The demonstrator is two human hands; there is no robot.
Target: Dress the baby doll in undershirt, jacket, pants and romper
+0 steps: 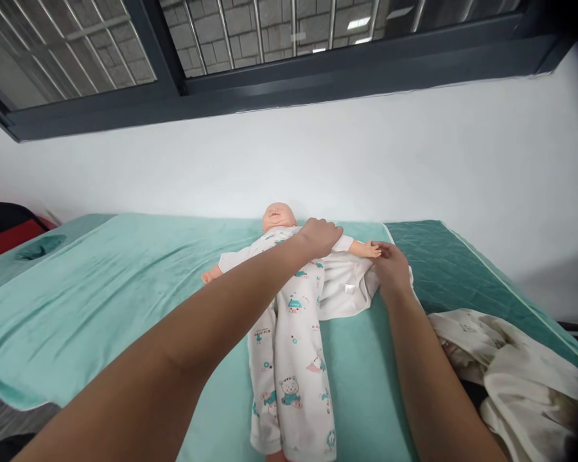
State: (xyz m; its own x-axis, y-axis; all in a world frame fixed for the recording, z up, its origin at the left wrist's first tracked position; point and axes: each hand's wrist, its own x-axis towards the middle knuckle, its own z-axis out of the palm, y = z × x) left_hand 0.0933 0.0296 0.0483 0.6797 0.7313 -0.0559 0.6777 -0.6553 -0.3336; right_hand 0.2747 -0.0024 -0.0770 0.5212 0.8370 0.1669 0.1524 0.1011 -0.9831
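A baby doll (pixel 279 218) lies on its back, head toward the wall, in a white top and white trousers (pixel 296 366) printed with animals. My left hand (pixel 320 237) is closed on the sleeve at the doll's upper arm on the right side; its fingertips are partly hidden. At the end of that same arm, my right hand (pixel 390 263) pinches the doll's hand (pixel 370 249). The open front panel of the white top (pixel 344 292), inside out with a small tag showing, spreads on the bed beside the body. My left forearm covers part of the doll's chest.
A light green blanket (pixel 101 289) covers most of the bed, over a darker green cover (pixel 428 256) at the right. A crumpled patterned cloth (pixel 505 359) lies at the right. Behind stand a white wall (pixel 366 160) and a dark-framed window (pixel 293 70). A black and red object (pixel 7 231) is at far left.
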